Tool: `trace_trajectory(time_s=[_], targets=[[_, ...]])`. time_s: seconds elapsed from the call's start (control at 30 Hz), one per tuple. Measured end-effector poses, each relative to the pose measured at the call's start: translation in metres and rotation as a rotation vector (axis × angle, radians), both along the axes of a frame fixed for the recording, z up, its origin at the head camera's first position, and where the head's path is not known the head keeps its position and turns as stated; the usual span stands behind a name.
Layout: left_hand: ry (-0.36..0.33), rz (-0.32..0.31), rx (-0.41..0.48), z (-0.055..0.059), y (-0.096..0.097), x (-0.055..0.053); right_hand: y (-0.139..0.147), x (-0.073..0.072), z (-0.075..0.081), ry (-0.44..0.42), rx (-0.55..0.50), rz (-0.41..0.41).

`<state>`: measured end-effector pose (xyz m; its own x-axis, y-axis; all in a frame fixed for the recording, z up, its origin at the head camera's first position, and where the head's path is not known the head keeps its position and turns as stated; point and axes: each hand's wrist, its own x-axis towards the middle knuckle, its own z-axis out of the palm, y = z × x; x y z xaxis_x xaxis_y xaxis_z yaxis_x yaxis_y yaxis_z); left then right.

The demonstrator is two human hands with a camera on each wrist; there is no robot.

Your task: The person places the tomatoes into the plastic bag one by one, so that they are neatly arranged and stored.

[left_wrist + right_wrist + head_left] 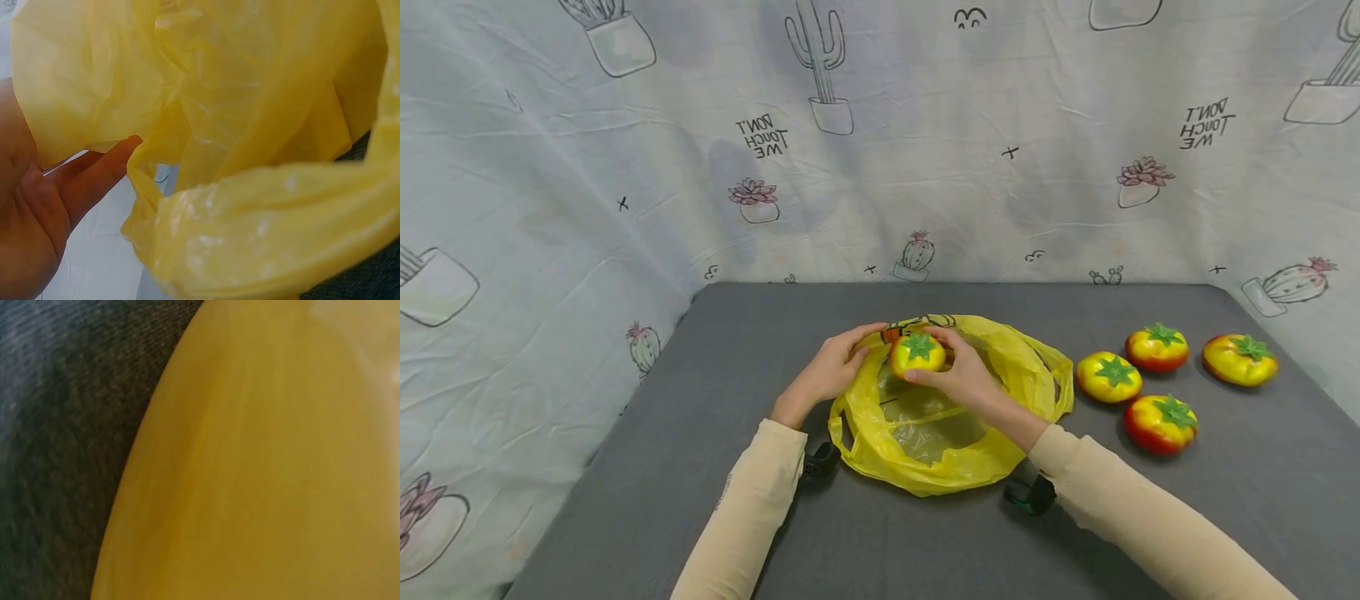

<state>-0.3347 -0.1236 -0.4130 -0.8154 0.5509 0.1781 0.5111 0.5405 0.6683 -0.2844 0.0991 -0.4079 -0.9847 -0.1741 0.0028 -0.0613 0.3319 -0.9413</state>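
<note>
A yellow plastic bag [925, 475] lies spread on the table, its mouth facing up and its rim rolled outward. My left hand [831, 367] holds the bag's far-left rim; in the left wrist view the fingers [100, 181] lie partly behind the thin yellow film. Over the bag's mouth, my right hand [964, 375] grips a yellow-and-red toy tomato [917, 353] with a green star-shaped top, thumb on the near side and fingers beyond. Yellow film fills most of the right wrist view, hiding that hand.
Several more toy tomatoes [1161, 423] lie to the right of the bag on the dark grey table [887, 542]. A pale curtain [910, 167] with cactus drawings hangs behind the table and along its sides.
</note>
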Motion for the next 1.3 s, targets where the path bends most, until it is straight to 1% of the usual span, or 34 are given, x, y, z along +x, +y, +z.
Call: trace_trajectory(time_s=[0.03, 0.07, 0.23, 0.57, 0.73, 0.97, 1.1, 1.3], targets=[[0.0, 0.0, -0.005, 0.0, 0.001, 0.0, -0.001, -0.001, -0.001, 0.001, 0.004, 0.0], [-0.001, 0.0, -0.007, 0.0, 0.001, 0.0, -0.001, -0.004, -0.006, 0.005, 0.007, -0.001], [-0.001, -0.004, -0.012, 0.001, 0.003, 0.0, -0.008, -0.006, -0.009, 0.004, 0.016, 0.003], [-0.005, -0.009, -0.011, 0.002, 0.005, 0.001, -0.017, -0.007, -0.012, -0.03, 0.054, -0.022], [-0.013, -0.002, -0.018, 0.002, 0.005, 0.002, -0.02, -0.008, -0.015, -0.047, 0.073, -0.02], [0.012, 0.0, -0.045, 0.002, 0.003, 0.002, -0.025, -0.009, -0.02, -0.057, 0.074, -0.011], [0.024, -0.011, -0.055, 0.001, 0.003, 0.001, -0.027, -0.009, -0.022, -0.069, 0.066, -0.023], [0.03, -0.013, -0.057, 0.001, 0.003, 0.001, -0.027, -0.009, -0.022, -0.067, 0.094, -0.037]])
